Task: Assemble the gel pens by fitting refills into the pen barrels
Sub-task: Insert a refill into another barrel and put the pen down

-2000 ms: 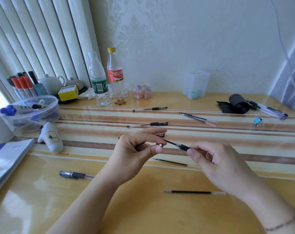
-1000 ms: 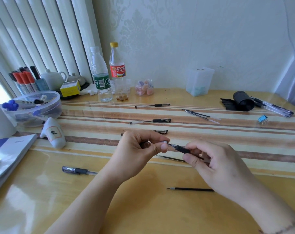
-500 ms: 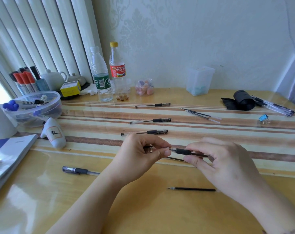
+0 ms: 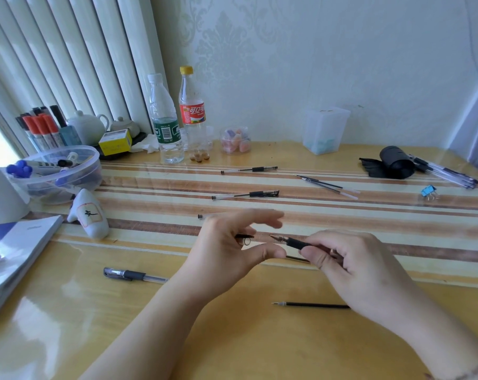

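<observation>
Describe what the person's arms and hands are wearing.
Both forearms are bare, with no sleeves in view. The left hand wears no rings, gloves or watch. The right hand is likewise bare, but a thin bracelet circles its wrist at the frame's lower right corner.

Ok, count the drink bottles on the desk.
2: a green-labelled bottle at the back by the radiator, and a red-labelled bottle just right of it. None seem hidden.

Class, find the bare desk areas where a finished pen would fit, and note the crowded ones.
Free: the near edge below the loose refill; the stripes between the capped pens and the blue clip. Crowded: the back left, around the bottles and plastic bowl.
</observation>
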The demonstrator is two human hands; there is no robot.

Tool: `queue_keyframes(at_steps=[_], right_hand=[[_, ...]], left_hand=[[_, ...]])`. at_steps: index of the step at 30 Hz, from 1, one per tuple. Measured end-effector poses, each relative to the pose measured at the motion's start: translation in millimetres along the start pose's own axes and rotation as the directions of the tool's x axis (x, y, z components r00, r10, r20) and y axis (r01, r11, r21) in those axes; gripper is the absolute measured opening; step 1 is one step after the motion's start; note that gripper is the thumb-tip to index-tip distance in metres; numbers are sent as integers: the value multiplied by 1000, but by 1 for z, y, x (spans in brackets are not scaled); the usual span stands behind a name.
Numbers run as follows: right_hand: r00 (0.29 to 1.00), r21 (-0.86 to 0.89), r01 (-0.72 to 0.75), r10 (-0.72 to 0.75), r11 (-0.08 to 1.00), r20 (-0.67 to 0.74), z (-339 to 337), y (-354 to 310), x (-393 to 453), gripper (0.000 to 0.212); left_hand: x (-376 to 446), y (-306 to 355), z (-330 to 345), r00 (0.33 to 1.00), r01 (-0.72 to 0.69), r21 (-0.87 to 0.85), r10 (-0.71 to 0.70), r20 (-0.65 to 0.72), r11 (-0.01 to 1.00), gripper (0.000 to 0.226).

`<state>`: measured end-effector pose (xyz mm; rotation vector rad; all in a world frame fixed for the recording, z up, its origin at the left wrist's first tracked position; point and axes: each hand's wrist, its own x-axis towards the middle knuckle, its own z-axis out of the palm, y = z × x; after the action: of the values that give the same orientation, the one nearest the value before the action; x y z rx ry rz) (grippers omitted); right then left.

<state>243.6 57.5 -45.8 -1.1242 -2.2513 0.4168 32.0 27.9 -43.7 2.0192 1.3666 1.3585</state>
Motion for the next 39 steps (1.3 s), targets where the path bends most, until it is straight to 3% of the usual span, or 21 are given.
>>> queue_keyframes(at_steps=[2,7,11,16,20,26,31,34,39], right_hand=[[1000,-13,1,-1,1000,-25,-1,-1,0,40],[1000,-82,2,-2,997,-3,0,-3,0,50],[1000,-100,-5,6,995,10,2,-2,0,53],[1000,-135,4,-1,991,16,2,-2,0,51],[1000,-117,-8,9,993,5,2,-2,-1,46],[1000,-159,-2,5,987,22,2,-4,-1,42],[1000,-136,-6,6,991,0,1,-4,-1,42],[999,-134,12,-16,991,-30,1,-4,0,44],[1000,-158,10,-12,987,-11,2,-4,-1,23]], left_hand=[[1,-2,-1,998,56,-41,-56,-3,998,25],[2,-7,2,996,65,76,-69,55,995,4],[0,-3,-1,993,34,95,-44,107,995,26],[1,-4,3,993,-19,196,-4,114,980,8],[-1,-5,1,990,16,157,-37,133,987,26],[1,-10,5,996,-17,211,-3,94,977,7],[0,-11,2,995,-2,225,-20,95,974,24],[0,-14,4,993,-44,237,16,117,971,21],[-1,-16,6,994,-96,245,83,64,965,11]])
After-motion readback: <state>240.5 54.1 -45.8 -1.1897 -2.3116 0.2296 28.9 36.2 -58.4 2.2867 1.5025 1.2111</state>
